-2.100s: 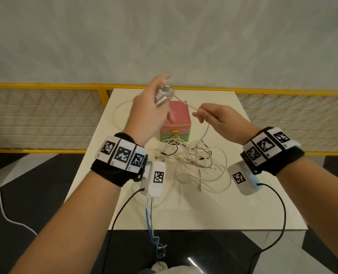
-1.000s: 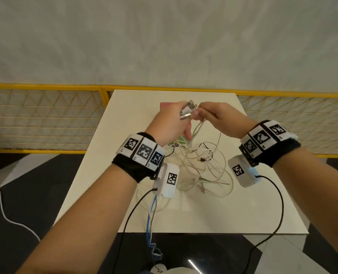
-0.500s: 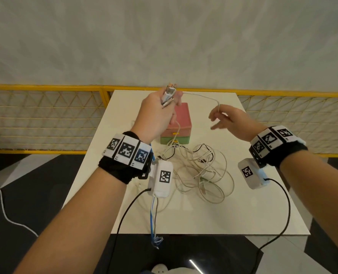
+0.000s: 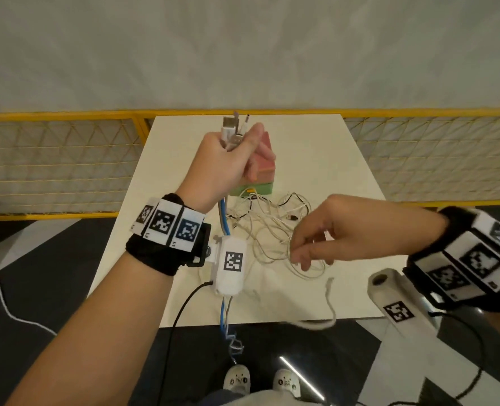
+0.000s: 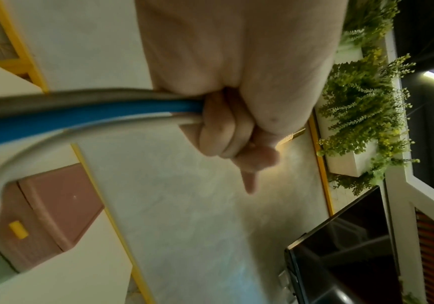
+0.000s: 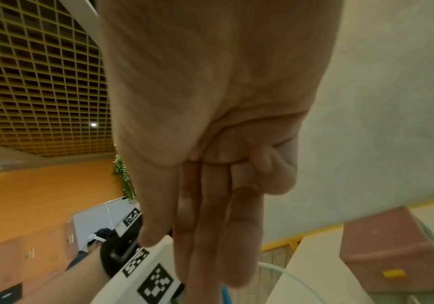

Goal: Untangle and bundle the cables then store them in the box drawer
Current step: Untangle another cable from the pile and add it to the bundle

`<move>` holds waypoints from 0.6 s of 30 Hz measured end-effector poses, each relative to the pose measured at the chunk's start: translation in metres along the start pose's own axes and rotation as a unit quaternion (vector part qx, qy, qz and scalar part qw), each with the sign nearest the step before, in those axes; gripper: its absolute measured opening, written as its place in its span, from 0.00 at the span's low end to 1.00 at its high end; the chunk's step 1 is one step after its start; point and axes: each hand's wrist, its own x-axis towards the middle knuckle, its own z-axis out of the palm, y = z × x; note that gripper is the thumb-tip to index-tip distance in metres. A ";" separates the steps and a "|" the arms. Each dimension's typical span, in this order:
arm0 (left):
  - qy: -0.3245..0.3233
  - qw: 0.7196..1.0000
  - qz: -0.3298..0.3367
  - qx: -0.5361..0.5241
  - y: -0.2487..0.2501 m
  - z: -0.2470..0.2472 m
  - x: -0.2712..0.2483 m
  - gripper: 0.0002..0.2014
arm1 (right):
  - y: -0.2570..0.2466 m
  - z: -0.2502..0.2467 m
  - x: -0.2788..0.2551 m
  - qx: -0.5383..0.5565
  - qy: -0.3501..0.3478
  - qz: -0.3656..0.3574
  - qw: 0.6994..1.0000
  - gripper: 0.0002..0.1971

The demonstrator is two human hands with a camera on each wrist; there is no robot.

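My left hand [image 4: 240,150] is raised over the pink and green drawer box [image 4: 265,174] and grips several cable plug ends [image 4: 231,128] in a fist. Blue and grey cables [image 4: 222,218] run down from it past my wrist, and the left wrist view shows these cables [image 5: 80,111] leaving the curled fingers [image 5: 223,133]. A tangle of white and black cables [image 4: 269,230] lies on the table in front of the box. My right hand [image 4: 301,253] hovers over the tangle's right side with straight fingers [image 6: 210,226], holding nothing. A loose white cable end [image 4: 329,285] hangs blurred near the table's front edge.
The white table [image 4: 316,159] stands against a yellow railing [image 4: 67,115] with mesh panels. A dark floor lies below with a white cord [image 4: 5,306] at the left. My shoes [image 4: 237,382] show under the table's near edge.
My right hand dropped from beside the box toward me and now hovers over the tangle. A white cable end swings near the front edge. My left hand stays raised, gripping the plugs.
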 end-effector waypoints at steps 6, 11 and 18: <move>-0.128 0.991 0.011 -0.040 0.018 0.020 -0.027 0.31 | 0.012 0.017 0.003 -0.022 0.197 0.001 0.980 0.11; -0.165 0.985 0.041 0.023 0.023 0.038 -0.043 0.33 | 0.005 0.033 0.009 0.223 0.200 -0.025 0.954 0.13; -0.151 0.987 -0.020 0.054 0.024 0.052 -0.053 0.28 | 0.009 0.050 0.005 0.366 0.176 -0.054 0.912 0.14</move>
